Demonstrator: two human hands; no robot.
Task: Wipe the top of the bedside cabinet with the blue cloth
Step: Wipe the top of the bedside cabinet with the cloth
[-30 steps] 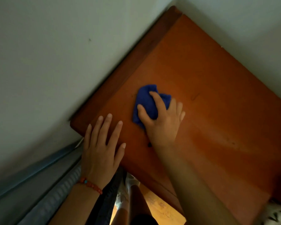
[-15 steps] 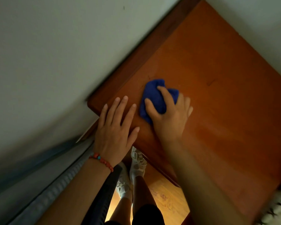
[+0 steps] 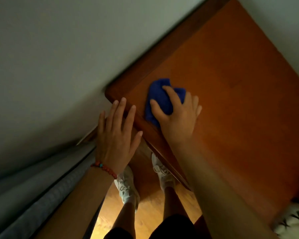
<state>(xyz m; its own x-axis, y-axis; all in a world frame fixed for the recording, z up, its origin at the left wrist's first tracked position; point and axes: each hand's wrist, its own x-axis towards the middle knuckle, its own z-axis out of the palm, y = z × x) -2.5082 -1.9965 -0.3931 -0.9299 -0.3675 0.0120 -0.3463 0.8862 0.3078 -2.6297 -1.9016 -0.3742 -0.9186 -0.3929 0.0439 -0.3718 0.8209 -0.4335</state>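
Blue cloth (image 3: 160,99) bunched flat on the bedside cabinet top (image 3: 231,100) near its corner at about nine o'clock, pressed under the right hand (image 3: 178,114), fingers curled over and gripping it. At eight o'clock from the cloth, left hand (image 3: 116,135) spread flat and empty, fingertips over the cabinet edge, beaded bracelet (image 3: 104,167) on the wrist. White shoes (image 3: 128,187) on wood floor (image 3: 148,214) at six o'clock.

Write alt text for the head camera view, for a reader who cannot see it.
A right hand presses a bunched blue cloth onto the orange-brown wooden top of a bedside cabinet near its front corner. The left hand, a beaded bracelet at its wrist, lies flat with its fingertips on that corner; white shoes show below.
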